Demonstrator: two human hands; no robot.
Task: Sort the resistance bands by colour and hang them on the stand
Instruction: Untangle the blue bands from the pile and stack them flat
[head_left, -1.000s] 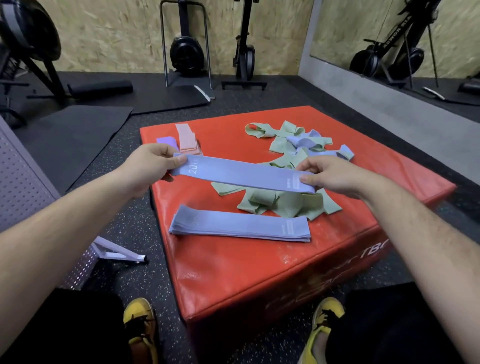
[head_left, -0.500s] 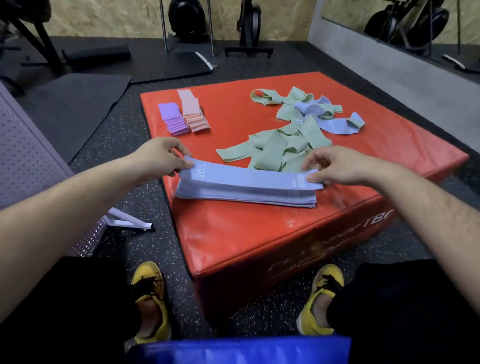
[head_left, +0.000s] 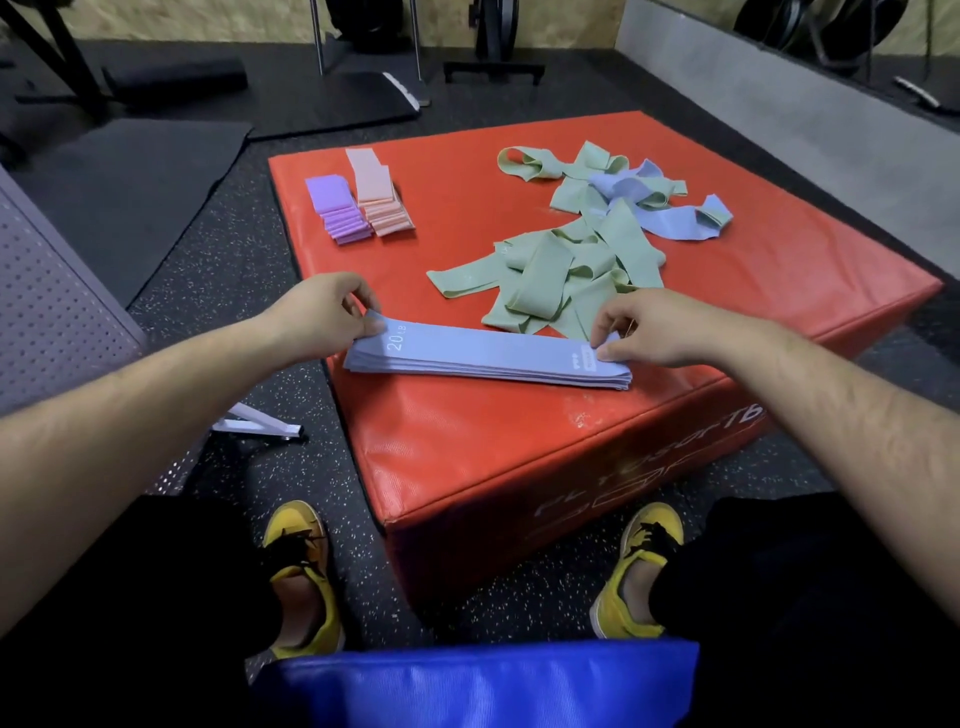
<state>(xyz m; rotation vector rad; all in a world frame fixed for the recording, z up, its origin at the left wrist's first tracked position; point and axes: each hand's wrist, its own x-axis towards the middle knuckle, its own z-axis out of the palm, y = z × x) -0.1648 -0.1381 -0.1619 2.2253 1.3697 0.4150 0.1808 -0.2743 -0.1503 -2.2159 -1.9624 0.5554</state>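
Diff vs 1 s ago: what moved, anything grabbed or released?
The blue 20 LB band, held stretched in the air between both hands, has come down onto the blue stack at the near edge of the red box. The left hand and right hand still pinch its ends; nothing released. The purple stack, pink stack and green tangle stayed put.

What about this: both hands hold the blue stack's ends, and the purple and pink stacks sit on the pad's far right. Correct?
No: the head view shows the purple stack and pink stack on the far left of the pad. The left hand and right hand hold the blue stack by its ends.
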